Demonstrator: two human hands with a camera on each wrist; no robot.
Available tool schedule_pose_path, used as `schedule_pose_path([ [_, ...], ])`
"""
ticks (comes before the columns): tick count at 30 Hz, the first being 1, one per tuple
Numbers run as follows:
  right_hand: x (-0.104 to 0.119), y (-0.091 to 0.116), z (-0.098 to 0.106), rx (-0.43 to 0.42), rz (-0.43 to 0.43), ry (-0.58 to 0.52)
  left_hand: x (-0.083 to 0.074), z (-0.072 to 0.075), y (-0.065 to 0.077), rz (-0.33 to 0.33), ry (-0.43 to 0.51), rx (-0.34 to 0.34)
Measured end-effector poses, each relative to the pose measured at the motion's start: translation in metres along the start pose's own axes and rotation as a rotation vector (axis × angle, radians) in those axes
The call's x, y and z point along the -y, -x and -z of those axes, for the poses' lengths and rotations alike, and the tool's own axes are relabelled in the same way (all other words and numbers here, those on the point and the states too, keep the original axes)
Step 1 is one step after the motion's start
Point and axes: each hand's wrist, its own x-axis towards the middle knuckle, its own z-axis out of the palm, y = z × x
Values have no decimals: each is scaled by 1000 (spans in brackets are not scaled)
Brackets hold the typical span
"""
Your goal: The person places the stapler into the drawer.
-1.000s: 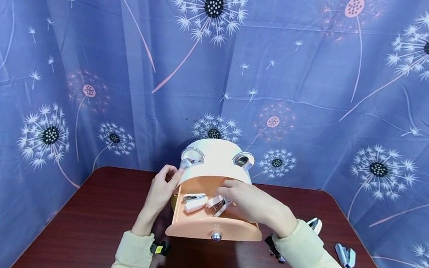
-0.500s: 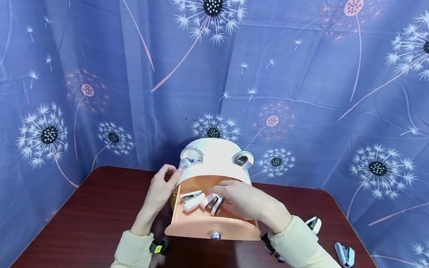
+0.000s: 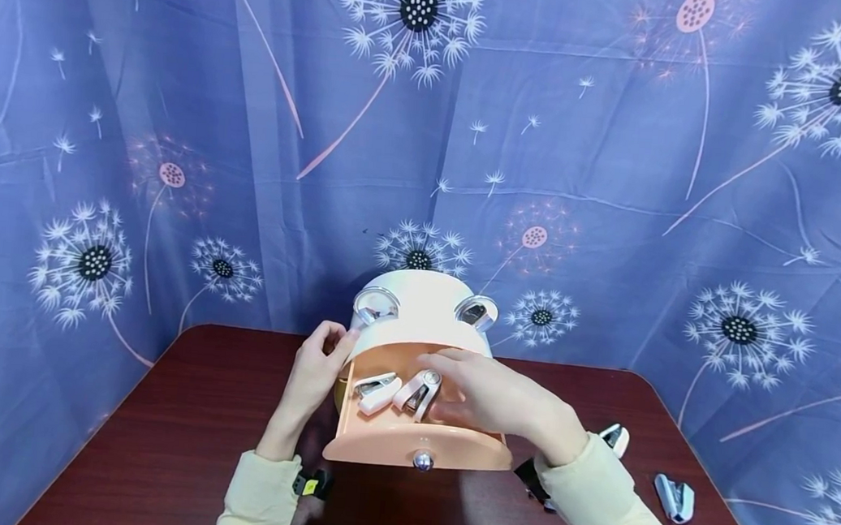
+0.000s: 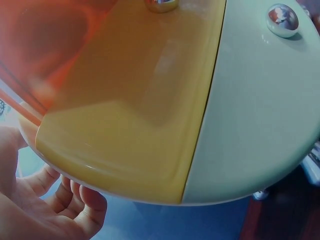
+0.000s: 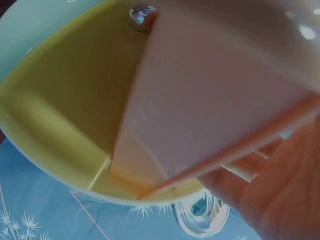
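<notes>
A white rounded drawer box [image 3: 417, 311] with two shiny ring-shaped ears stands on the table, its orange drawer [image 3: 418, 449] pulled out. Inside lie a white-and-pink stapler [image 3: 380, 393] on the left and a second pale pink stapler [image 3: 418, 394] in the middle, its round end showing. My left hand [image 3: 315, 367] holds the box's left side; in the left wrist view its fingers [image 4: 92, 205] curl behind the rim. Over the drawer's right part is my right hand [image 3: 492, 394], thumb and fingers spread beside the middle stapler. The drawer floor under this palm is hidden.
On the dark red table [image 3: 182, 425], a white stapler [image 3: 615, 439] and a light blue stapler [image 3: 675, 498] lie at the right, partly beyond my right sleeve. A yellow drawer [image 4: 135, 100] and a mint drawer [image 4: 255, 100] are pushed in. A blue dandelion curtain [image 3: 582, 144] hangs behind.
The middle stapler has shifted slightly left and turned, coming to lie near the other one. My right hand has drawn back from it and its fingers have parted. My left hand stays put.
</notes>
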Motion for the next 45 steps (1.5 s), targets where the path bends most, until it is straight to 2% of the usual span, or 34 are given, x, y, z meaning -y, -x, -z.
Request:
schedule_pose_path([
  [8,-4,22,2,-157,-90,-61,-2,1,-1,-3,-17,-5],
  [15,-16,43,-11,-366,-139,-108,-1,1,0,4,-21,-6],
  [20,-26,60,-28,-493,-206,-235,-1,-1,0,1,-22,-4],
  [27,-39,79,-48,-629,-363,-434,-1,-1,0,-4,-17,-4],
  [31,-47,91,-59,-633,-478,-473,-2,0,0,-4,-22,-7],
  [38,-67,114,-83,-568,-629,-363,-3,1,0,-4,-47,-7],
  [45,-79,134,-100,-467,-691,-340,-2,1,0,-4,-47,-4],
])
